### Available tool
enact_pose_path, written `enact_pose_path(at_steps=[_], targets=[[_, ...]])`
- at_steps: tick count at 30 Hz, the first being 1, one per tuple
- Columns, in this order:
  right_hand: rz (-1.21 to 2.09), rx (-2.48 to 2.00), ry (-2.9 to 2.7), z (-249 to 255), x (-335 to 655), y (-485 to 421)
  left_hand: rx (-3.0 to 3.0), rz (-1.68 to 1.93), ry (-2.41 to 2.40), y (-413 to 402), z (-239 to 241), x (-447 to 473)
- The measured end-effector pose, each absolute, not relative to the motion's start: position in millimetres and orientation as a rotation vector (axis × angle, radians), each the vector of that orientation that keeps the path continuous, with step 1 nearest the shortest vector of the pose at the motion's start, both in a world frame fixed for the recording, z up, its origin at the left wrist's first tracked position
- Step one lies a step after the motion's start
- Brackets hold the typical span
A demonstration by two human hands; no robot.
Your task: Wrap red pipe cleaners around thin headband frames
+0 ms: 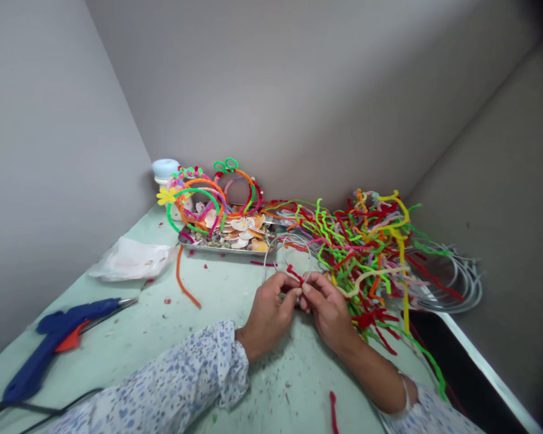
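Observation:
A short red pipe cleaner (294, 274) is pinched between the fingertips of both hands at the middle of the table. My left hand (271, 310) grips it from the left, thumb and finger closed. From the other side my right hand (328, 307) presses its thumb and fingers together on the same piece. Thin pale headband hoops (311, 247) rise just behind my fingers; whether a hand also holds them is hidden. A big tangle of coloured pipe cleaners (344, 241) lies right beside my right hand.
A metal tray (221, 248) of seashells (244, 229) stands behind, with decorated headbands (199, 193) on it. Left are a plastic bag (133, 259) and a blue glue gun (63, 331) with a black cord. More bare hoops (461, 280) and a black tray (457, 361) lie right.

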State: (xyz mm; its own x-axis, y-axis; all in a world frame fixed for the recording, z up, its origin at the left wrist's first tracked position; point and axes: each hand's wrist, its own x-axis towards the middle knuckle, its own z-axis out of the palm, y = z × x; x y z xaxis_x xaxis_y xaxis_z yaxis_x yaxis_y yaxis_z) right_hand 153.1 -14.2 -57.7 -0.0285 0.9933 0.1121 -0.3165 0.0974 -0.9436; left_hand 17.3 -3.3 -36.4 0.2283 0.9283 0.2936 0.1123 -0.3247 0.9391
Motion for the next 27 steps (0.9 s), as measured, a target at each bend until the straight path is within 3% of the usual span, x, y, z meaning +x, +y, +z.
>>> enact_pose_path(at_steps=[27], targets=[[1.307, -0.888, -0.997, -55.3, 149.4, -10.5, 1.675, 1.188, 0.955, -5.7, -36.8, 18.2]])
